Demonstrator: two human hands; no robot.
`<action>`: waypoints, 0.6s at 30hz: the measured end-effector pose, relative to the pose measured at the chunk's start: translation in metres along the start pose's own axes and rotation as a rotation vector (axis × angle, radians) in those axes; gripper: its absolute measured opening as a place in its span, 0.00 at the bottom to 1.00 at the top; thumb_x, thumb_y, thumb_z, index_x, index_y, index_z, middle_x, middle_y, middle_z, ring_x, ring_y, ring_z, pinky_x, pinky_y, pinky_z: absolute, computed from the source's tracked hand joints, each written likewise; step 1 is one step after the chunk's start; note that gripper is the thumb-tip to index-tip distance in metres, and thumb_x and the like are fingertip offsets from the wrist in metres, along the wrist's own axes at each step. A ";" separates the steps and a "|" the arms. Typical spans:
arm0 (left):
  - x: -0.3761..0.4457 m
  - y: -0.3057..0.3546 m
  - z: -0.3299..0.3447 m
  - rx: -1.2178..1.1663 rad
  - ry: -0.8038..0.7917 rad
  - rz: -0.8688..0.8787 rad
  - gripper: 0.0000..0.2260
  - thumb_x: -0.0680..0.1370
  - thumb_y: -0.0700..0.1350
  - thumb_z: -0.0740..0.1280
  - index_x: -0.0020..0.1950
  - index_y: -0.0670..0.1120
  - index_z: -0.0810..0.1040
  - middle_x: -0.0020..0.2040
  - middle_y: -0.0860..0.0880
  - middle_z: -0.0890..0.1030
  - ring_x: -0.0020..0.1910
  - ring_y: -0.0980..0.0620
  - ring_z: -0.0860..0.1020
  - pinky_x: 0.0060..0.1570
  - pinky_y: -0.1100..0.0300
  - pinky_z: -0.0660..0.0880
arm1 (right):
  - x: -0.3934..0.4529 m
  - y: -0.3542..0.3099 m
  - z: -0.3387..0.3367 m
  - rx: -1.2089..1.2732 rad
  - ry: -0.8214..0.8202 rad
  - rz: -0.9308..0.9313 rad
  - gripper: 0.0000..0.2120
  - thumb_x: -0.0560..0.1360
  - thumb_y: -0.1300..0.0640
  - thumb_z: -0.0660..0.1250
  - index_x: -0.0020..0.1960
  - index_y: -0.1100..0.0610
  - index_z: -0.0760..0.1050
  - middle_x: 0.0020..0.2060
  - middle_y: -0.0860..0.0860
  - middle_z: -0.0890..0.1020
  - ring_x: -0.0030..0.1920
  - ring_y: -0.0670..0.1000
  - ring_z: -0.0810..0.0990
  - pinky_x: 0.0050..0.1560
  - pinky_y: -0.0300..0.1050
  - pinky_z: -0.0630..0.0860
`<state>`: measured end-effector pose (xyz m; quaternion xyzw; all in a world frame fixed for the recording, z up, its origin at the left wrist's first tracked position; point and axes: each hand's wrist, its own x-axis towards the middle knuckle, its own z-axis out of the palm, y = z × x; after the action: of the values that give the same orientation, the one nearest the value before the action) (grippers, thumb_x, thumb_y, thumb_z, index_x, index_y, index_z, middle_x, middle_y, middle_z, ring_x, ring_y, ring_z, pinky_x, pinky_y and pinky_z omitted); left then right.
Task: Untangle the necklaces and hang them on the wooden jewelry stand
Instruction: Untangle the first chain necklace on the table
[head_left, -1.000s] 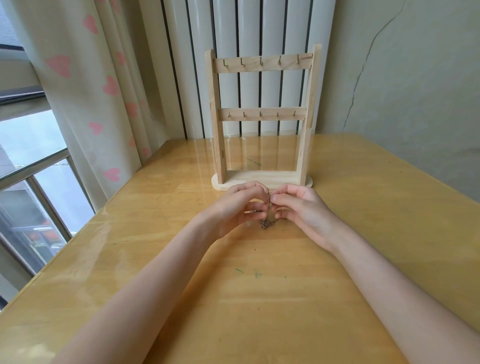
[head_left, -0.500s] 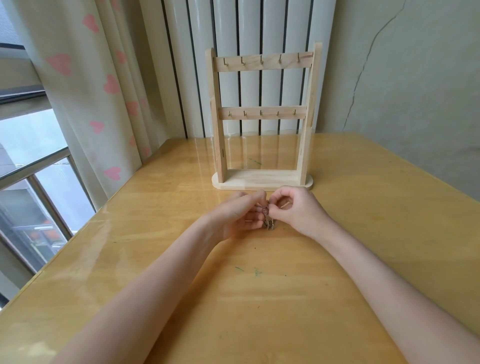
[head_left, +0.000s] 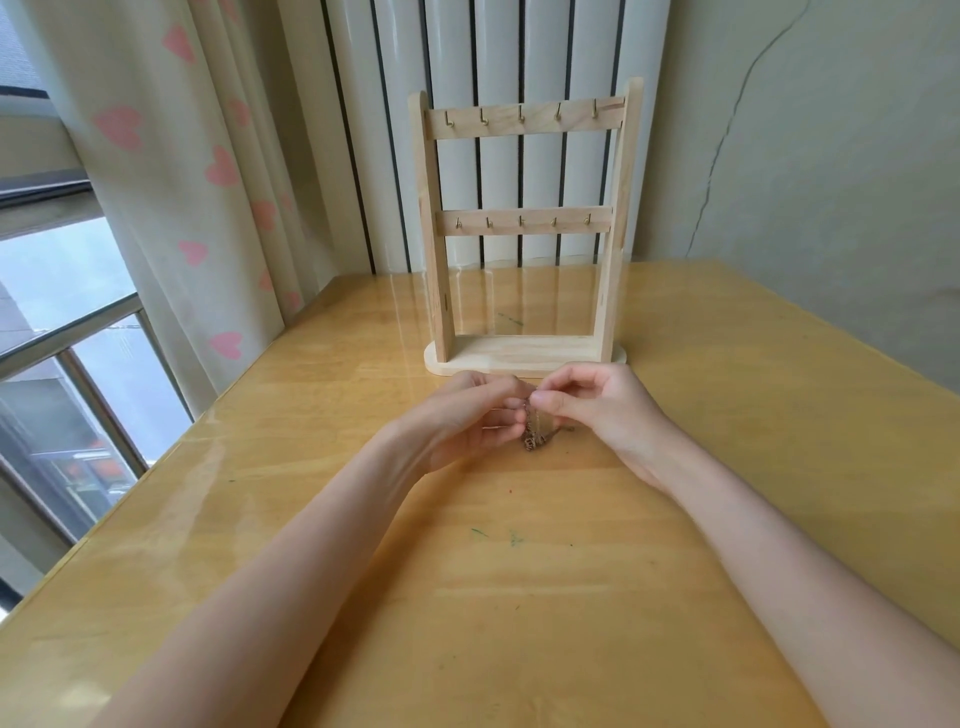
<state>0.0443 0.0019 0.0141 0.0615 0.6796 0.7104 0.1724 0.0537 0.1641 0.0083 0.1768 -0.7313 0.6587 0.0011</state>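
Head view: wide-angle look down at two bare forearms over a tabletop.
Table (head_left: 519, 597): large, glossy, yellow wood; far edge meets wall, left edge runs along window and curtain (head_left: 171, 171) w/ pink hearts.
Jewelry stand (head_left: 524, 228): pale wood, upright, centred near far edge; two crossbars, five small hooks each; no chain is seen on any hook.
Left hand (head_left: 467, 415): fingers curled inward, tips pinched on the chain bundle from its left side.
Right hand (head_left: 597, 405): thumb and forefinger closed in a fine pinch at the bundle's top; other fingers loosely curled.
Necklaces (head_left: 535, 436): small dark metal clump, held between both hands just in front of stand base; lower end hangs to or near the table, contact can't be told. Number of chains can't be told.
Step in hand (judged): knot being teased apart; hanging not begun.
How to do it well: strands should be eased apart gently, loops loosened, never yanked; clump is best kept low over the table so a dropped end is caught.
Room & edges: open tabletop to the right and towards the body; stand base is just beyond the knuckles, so pulls are better made sideways or towards the body to avoid knocking it.
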 end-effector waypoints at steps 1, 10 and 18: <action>-0.001 0.001 0.000 0.014 -0.001 0.013 0.09 0.76 0.37 0.63 0.41 0.43 0.82 0.30 0.49 0.74 0.29 0.57 0.73 0.34 0.67 0.76 | 0.000 0.000 -0.001 0.040 -0.013 0.024 0.03 0.70 0.66 0.71 0.39 0.60 0.78 0.34 0.52 0.78 0.36 0.47 0.75 0.37 0.35 0.76; -0.004 -0.001 0.015 0.240 0.054 0.103 0.09 0.75 0.39 0.64 0.35 0.43 0.76 0.27 0.50 0.76 0.28 0.57 0.74 0.35 0.63 0.73 | 0.001 0.001 0.004 0.272 -0.011 0.093 0.10 0.74 0.67 0.63 0.35 0.58 0.73 0.33 0.52 0.75 0.38 0.52 0.74 0.40 0.43 0.71; -0.007 0.005 0.015 0.404 0.179 0.301 0.08 0.74 0.35 0.63 0.37 0.43 0.71 0.27 0.52 0.75 0.25 0.59 0.72 0.30 0.66 0.71 | 0.000 -0.004 0.004 0.366 -0.108 0.167 0.10 0.75 0.67 0.58 0.38 0.60 0.73 0.30 0.51 0.79 0.36 0.48 0.76 0.39 0.43 0.67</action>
<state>0.0543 0.0136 0.0210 0.1319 0.8034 0.5805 -0.0117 0.0555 0.1598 0.0113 0.1481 -0.6107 0.7678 -0.1250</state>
